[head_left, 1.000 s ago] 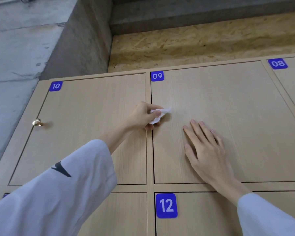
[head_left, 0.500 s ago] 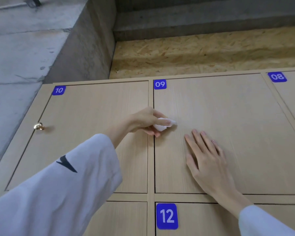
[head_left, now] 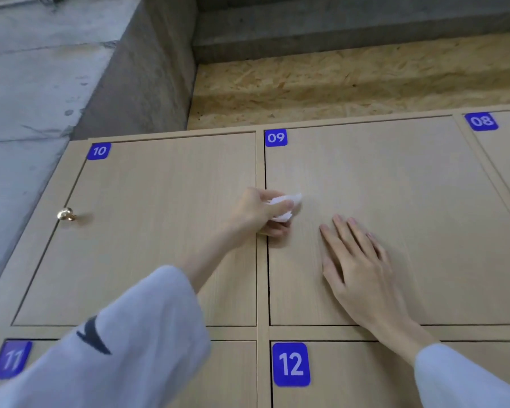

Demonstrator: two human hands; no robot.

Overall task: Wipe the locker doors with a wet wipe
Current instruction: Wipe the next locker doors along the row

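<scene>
Door 10 [head_left: 147,231] left of door 09 [head_left: 395,178]

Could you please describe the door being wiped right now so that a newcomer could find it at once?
Look at the top row of the pale wooden lockers. It is door 09, right of the one with the brass knob. Only it has the left hand pressing a wet wipe on it.

Two bare hands, loose pale lavender-grey sleeves [head_left: 147,334], dark swoosh-like mark [head_left: 93,337] on left sleeve

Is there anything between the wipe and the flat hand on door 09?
No. In the head view, only bare door 09 lies between the wipe and the right hand.
</scene>
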